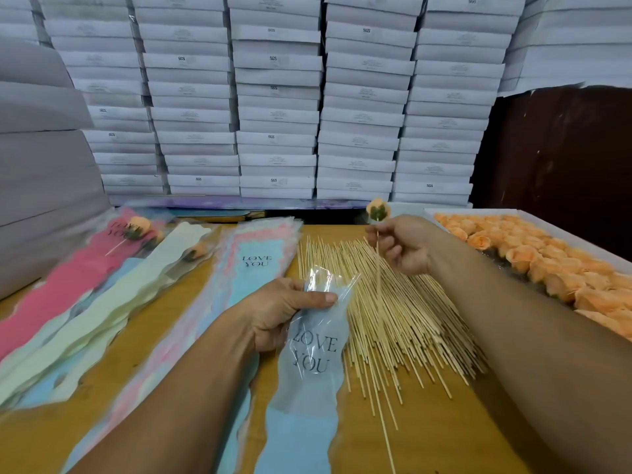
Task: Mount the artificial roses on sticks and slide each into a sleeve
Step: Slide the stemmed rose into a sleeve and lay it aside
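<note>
Head view, single entry.

Risks, judged from present lay:
- Sleeve mouth: held apart only by a thumb pinch on thin clear film; likely to fall shut if the pinch slackens, leaving the stick tip to snag or pierce the plastic.
- Mounted stick [378,265]: long, thin, gripped high near the bloom; lower end crossing the loose pile, so liable to catch other sticks and drag them off line.
- Rose [377,209]: seated on the stick top, above the fingers; could tilt or slip off if pushed against the sleeve's narrowing throat.
- Loose stick pile [386,313]: fanned across the bench [444,436], some ends pointing at the near edge; prone to rolling under a passing forearm.

Hands:
- Left hand [287,306]: clenched on the blue "LOVE YOU" sleeve [309,364], thumb pressed flat over the clear upper flap, fingers curled beneath; sleeve lying lengthwise on the bench toward the near edge.
- Right hand [402,246]: fingers curled, pinching the mounted stick just below the rose; raised over the far end of the pile, apart from the sleeve mouth.

Whereabouts of task items:
- Unmounted roses: orange, packed in the white tray [561,230] at right.
- Spare sleeves [253,254]: stacked left of the pile, pink and blue.
- Finished pieces [136,227]: rose already sleeved, far left, on the pink stack.
- White boxes [277,97]: stacked behind.
</note>
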Demonstrator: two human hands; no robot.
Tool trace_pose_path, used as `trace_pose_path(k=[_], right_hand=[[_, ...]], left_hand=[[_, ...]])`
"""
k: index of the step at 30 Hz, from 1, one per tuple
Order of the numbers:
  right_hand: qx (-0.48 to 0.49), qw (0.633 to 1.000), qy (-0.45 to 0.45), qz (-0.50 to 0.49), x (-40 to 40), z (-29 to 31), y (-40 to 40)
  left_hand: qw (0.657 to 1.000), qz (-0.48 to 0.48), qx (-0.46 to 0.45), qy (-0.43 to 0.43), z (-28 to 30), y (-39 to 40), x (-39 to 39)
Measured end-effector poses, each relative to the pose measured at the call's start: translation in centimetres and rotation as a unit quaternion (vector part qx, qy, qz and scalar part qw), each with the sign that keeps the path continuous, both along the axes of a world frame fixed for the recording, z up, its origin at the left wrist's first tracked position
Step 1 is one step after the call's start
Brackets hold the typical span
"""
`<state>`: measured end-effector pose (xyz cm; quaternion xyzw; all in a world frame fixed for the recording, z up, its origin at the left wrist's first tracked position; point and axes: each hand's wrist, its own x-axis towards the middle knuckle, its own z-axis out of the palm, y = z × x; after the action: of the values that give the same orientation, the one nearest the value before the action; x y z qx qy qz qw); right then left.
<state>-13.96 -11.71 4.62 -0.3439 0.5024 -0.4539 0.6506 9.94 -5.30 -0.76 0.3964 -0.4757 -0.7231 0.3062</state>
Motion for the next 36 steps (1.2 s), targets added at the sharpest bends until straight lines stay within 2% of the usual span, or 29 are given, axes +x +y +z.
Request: trace_pose_path(k=[3, 6, 19, 25, 36], right_hand=[[0.007, 0.998, 0.054, -0.044, 0.3, 0.3, -2.0], [0.018, 0.996, 0.070, -0.055, 0.8, -0.1, -3.6], [0.031, 0.996, 0.009, -0.084, 0.5, -0.9, -6.7], [-0.004, 0.991, 0.025, -0.132, 0.2, -1.1, -6.6], [-0.004, 0.989, 0.018, -0.149, -1.0, -1.0, -6.1]], left_hand=[[1.000, -0.014, -0.004, 0.002, -0.1, -0.1, 0.2], [1.000, -0.018, -0.013, 0.006, -0.2, -0.1, 0.2], [0.996, -0.077, -0.014, 0.037, 0.1, -0.1, 0.3], [0.996, -0.075, -0.017, 0.051, 0.1, -0.1, 0.3], [0.995, -0.073, -0.016, 0.064, 0.0, -0.2, 0.3]])
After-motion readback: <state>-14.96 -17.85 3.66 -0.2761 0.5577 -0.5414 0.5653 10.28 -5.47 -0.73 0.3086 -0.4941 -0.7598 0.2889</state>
